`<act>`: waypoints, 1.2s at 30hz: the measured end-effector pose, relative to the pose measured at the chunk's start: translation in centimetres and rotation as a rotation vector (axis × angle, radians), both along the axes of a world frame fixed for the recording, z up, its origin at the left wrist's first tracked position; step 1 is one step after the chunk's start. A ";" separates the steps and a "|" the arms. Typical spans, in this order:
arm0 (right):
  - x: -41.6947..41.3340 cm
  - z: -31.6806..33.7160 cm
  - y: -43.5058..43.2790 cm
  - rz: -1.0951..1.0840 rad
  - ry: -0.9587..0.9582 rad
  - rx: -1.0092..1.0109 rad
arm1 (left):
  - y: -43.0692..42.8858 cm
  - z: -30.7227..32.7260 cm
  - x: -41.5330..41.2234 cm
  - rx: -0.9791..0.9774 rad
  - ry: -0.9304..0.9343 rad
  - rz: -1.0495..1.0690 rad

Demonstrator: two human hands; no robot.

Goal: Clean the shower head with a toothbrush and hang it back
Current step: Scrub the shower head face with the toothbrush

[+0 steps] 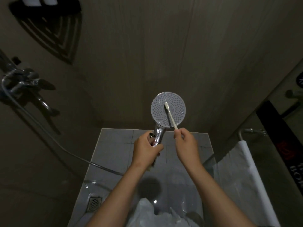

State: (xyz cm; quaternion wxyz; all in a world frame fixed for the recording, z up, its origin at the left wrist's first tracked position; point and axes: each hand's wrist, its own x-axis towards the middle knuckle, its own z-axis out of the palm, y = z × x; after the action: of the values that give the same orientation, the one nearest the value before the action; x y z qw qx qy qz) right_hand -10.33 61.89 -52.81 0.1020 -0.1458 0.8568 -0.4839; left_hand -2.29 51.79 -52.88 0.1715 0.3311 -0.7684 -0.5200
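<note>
A round shower head (177, 112) with a pale dotted face points up toward me in the middle of the head view. My left hand (145, 149) grips its chrome handle (158, 134) from the left. A white toothbrush (170, 115) lies across the face, bristle end near the centre. My right hand (186, 144) pinches the toothbrush's lower end, just right of the handle. A grey hose (54, 141) runs from under my left hand to the left wall.
A chrome mixer tap (27, 84) is mounted on the left wall, a dark corner shelf (47, 25) above it. Below me is a wet tiled floor (114, 145) with a square drain (94, 203). A white towel (246, 174) hangs on a rail at the right.
</note>
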 end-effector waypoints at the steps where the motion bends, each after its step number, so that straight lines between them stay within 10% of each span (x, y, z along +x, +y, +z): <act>1: 0.0 0.0 -0.2 0.008 -0.002 0.001 | 0.1 -0.1 0.0 -0.013 -0.001 -0.007; 36: -2.2 3.5 0.3 -0.032 0.159 0.010 | 1.0 -0.7 -0.3 -0.014 0.035 -0.070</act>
State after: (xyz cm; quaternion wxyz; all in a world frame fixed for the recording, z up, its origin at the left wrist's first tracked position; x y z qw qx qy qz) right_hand -12.57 62.15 -49.34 0.0264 -0.1694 0.8669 -0.4682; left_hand -2.57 52.83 -53.56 0.1687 0.2935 -0.7801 -0.5261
